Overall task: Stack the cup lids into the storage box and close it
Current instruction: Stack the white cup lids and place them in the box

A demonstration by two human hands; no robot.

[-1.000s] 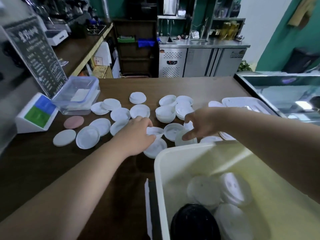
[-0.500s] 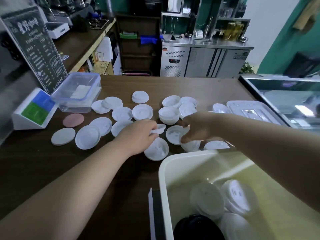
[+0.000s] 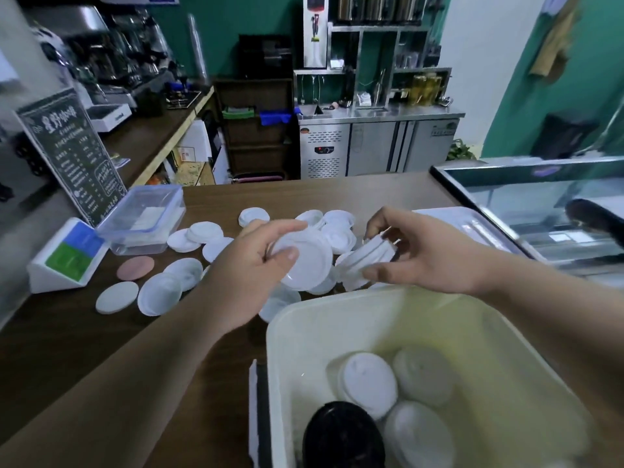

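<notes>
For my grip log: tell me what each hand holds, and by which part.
The left hand pinches a white cup lid at its rim. The right hand grips a small stack of lids by its sides.

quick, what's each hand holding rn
left hand: grips a lid
right hand: grips a lid stack
</notes>
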